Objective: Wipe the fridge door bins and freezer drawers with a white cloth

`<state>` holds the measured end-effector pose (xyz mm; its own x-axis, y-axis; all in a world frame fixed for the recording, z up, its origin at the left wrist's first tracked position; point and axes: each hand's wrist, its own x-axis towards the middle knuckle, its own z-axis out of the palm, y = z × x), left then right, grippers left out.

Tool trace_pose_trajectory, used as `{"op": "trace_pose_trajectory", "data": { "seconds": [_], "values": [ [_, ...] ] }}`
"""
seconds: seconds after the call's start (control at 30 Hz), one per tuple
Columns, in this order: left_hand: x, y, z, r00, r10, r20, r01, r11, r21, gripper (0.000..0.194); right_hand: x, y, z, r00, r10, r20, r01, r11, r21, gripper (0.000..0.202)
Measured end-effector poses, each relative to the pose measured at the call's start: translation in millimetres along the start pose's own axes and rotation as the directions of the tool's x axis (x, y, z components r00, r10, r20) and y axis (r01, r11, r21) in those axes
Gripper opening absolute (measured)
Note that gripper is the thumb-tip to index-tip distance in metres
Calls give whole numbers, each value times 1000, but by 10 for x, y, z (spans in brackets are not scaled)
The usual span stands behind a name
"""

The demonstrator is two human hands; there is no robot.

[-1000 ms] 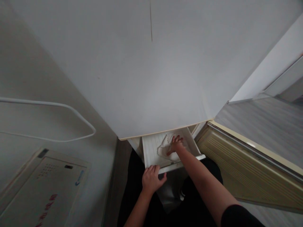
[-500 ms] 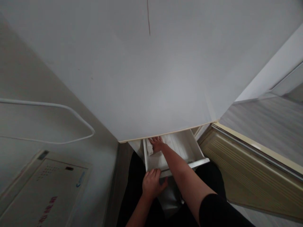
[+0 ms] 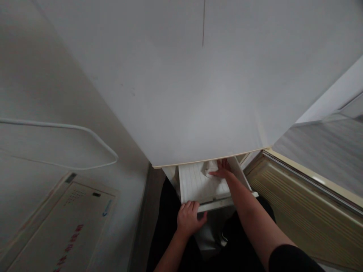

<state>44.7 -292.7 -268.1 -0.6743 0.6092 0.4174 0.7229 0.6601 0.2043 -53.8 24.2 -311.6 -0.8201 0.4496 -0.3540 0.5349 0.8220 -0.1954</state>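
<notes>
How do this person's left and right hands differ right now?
The left hand curls over the drawer's front edge, while the right hand reaches inside the drawer.
The right hand touches a white cloth; the left hand is apart from it.
The right hand's thumb and fingers are spread, while the left hand's fingers lie close together.
Both hands are bare and at the drawer.

Towards five o'clock, we see a white cloth [image 3: 210, 169] in a faintly lined white drawer [image 3: 194, 185]. At four, we have a dull yellow, rib-striped door [image 3: 297, 207]; at eight, a beige panel [image 3: 53, 226] with red characters [image 3: 74, 238].
</notes>
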Motion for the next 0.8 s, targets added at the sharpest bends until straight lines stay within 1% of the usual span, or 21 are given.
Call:
{"op": "trace_pose_trajectory", "data": {
  "seconds": [0.07,0.13,0.2,0.27,0.33,0.4,0.47,0.53,0.6,0.67,0.7,0.73,0.8],
  "values": [
    [2,3,4,1000,-7,2,7,1000,-2,25,-69,-96,97,997,72,16,-72,997,-8,144],
    [7,7,2,1000,-13,11,13,1000,1,26,-149,-257,154,990,127,55,-126,992,-18,151],
    [14,14,-5,1000,-10,24,10,1000,11,26,-245,-455,160,983,144,110,-142,989,-31,157],
    [20,21,-14,1000,-8,28,8,1000,26,27,-357,-690,151,982,116,147,-110,993,-52,162],
    [23,25,-21,999,-13,29,12,999,37,29,-483,-966,178,985,21,172,-7,997,-77,164],
    [22,19,-24,999,-17,35,15,999,40,30,-601,-1263,264,973,-124,197,146,984,-99,161],
    [18,3,-25,999,-6,46,4,1000,30,31,-683,-1526,379,939,-259,225,293,947,-130,151],
    [13,-17,-28,998,14,56,-15,1000,13,32,-706,-1684,457,900,-352,256,399,903,-159,142],
    [9,-29,-35,998,28,56,-28,1000,8,31,-672,-1685,451,853,-429,297,485,861,-152,140],
    [6,-29,-44,999,31,43,-32,999,19,27,-602,-1527,362,821,-472,321,525,845,-100,140],
    [6,-25,-50,999,34,35,-35,999,23,25,-564,-1400,301,824,-469,318,514,854,-73,141],
    [7,-20,-55,999,37,27,-37,999,26,24,-526,-1251,239,841,-449,301,485,873,-55,141],
    [10,-8,-63,999,40,17,-40,999,24,24,-462,-923,135,896,-366,250,388,920,-45,144]
  ]
}}
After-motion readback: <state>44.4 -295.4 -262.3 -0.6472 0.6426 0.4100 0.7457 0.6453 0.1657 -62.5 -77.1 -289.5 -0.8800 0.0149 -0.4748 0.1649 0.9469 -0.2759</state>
